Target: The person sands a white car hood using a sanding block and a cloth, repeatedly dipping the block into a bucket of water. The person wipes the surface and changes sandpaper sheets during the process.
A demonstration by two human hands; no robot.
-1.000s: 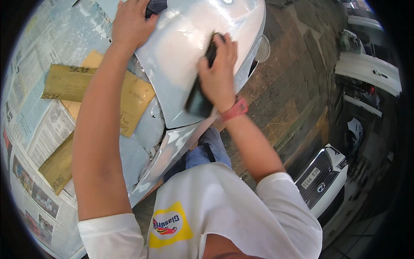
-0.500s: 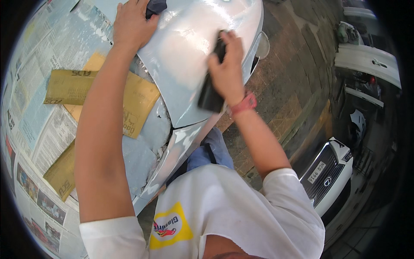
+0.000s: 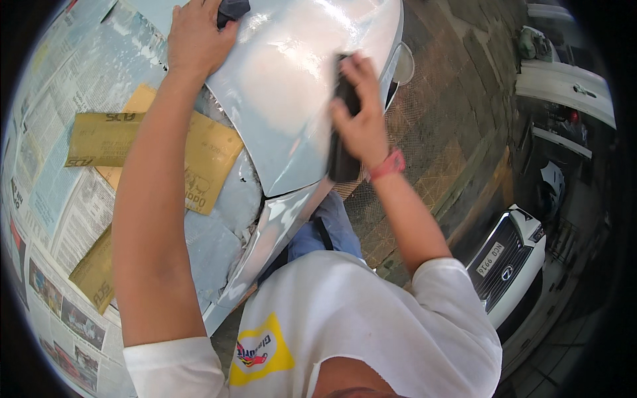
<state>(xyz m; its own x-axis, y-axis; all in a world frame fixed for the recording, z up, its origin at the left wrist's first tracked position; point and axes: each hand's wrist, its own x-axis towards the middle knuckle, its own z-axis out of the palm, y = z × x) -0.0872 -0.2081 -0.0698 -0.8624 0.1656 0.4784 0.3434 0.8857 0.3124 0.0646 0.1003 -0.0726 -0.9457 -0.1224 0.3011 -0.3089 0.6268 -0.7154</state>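
A car body panel (image 3: 282, 149) in pale grey-blue, with whitish patches and a wet-looking shine, lies in front of me. My right hand (image 3: 360, 116) grips a long black sanding block (image 3: 344, 156), pressed along the panel's right edge. Its fingers wrap over the block, and whatever is on its underside is hidden. At the panel's upper left rests my left hand (image 3: 199, 40), closed on a bunched dark grey cloth (image 3: 233, 10) between thumb and fingers. Part of that hand's grip is out of sight at the top.
Newspaper (image 3: 50, 179) covers the surface at left. Several brown sandpaper sheets (image 3: 212, 162) lie on it beneath my left forearm. A round pale container (image 3: 403, 64) shows beyond the panel's right edge. A white car (image 3: 511, 265) stands on the floor at right.
My right hand and the sanding block have shifted right and slightly down, toward the panel's edge. My left hand, with the cloth, has moved slightly left in the picture.
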